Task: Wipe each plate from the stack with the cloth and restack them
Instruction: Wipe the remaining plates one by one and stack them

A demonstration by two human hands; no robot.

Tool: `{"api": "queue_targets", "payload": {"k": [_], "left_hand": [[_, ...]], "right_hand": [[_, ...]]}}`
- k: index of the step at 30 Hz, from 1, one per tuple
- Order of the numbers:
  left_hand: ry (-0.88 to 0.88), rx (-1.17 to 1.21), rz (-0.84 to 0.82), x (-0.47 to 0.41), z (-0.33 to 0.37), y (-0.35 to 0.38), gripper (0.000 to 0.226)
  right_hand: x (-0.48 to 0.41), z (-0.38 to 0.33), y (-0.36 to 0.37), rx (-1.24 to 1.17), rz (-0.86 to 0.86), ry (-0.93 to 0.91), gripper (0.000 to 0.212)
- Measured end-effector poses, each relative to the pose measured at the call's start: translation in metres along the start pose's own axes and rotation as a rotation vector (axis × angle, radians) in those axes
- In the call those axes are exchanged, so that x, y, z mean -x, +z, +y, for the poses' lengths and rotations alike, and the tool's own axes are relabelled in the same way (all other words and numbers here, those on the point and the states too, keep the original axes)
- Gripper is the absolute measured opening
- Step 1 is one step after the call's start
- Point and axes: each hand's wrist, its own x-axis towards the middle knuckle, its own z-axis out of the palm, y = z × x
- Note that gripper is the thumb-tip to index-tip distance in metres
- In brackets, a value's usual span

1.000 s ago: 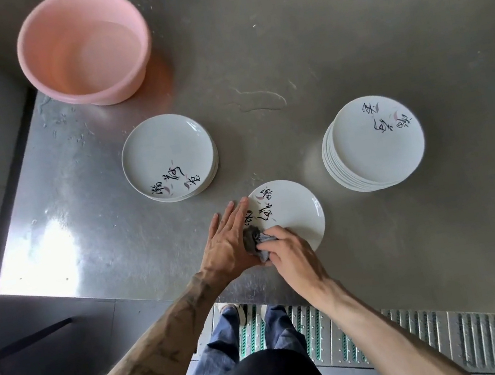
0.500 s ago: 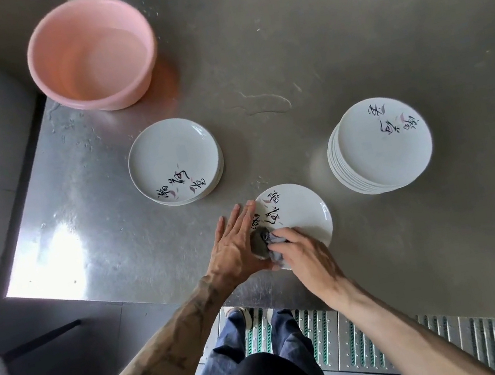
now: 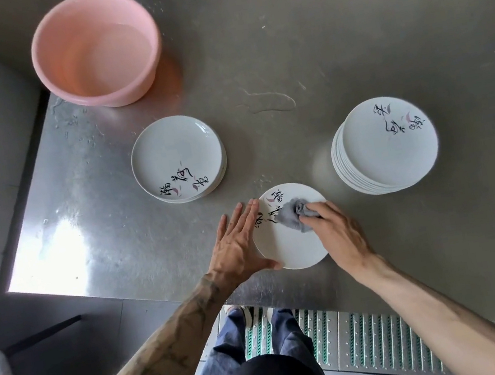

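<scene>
A single white plate [image 3: 288, 246] with black calligraphy lies near the table's front edge. My right hand [image 3: 339, 234] grips a crumpled grey cloth [image 3: 293, 215] and presses it on the plate's middle. My left hand [image 3: 237, 241] lies flat with straight fingers against the plate's left rim, thumb at its near edge. A tall stack of the same plates [image 3: 386, 144] stands to the right. A low stack of plates [image 3: 177, 159] sits to the left, behind my left hand.
A pink basin [image 3: 95, 49] holding water stands at the table's back left corner. A thin puddle [image 3: 271, 103] lies on the steel table [image 3: 346, 40] between the stacks. The table's left edge drops off beside the low stack.
The cloth has moved from the plate's left near rim toward its middle, uncovering the near part of the plate. My left hand has stayed at the left rim.
</scene>
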Motion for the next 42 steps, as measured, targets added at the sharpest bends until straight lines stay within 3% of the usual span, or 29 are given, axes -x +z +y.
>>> {"api": "queue_targets", "payload": {"k": [6, 11, 15, 21, 25, 32, 37, 42], "left_hand": [[-0.01, -0.002, 0.008, 0.0, 0.0, 0.001, 0.15], [-0.005, -0.006, 0.008, 0.0, 0.001, 0.001, 0.149], [-0.016, 0.005, 0.025, 0.0, 0.003, 0.003, 0.15], [-0.008, -0.004, 0.009, -0.001, 0.004, 0.003, 0.149], [-0.001, 0.01, 0.02, -0.001, 0.001, 0.005, 0.15], [-0.032, -0.008, 0.028, -0.002, 0.003, 0.008, 0.15], [-0.041, -0.023, 0.043, -0.003, 0.001, 0.014, 0.148], [-0.015, -0.094, 0.044, -0.001, 0.004, 0.012, 0.146]], "right_hand": [[-0.002, 0.007, -0.01, 0.007, 0.063, 0.065, 0.042], [0.035, -0.01, -0.006, -0.079, -0.014, 0.046, 0.037], [0.026, -0.022, -0.009, -0.082, -0.024, 0.244, 0.031], [0.032, -0.066, 0.009, -0.349, -0.101, 0.185, 0.031], [0.038, -0.047, 0.003, -0.264, -0.13, 0.1, 0.031], [-0.006, 0.013, -0.016, 0.011, 0.089, 0.089, 0.037], [0.012, 0.004, -0.008, -0.044, 0.146, 0.222, 0.033], [0.061, -0.041, 0.003, -0.317, 0.138, 0.435, 0.032]]}}
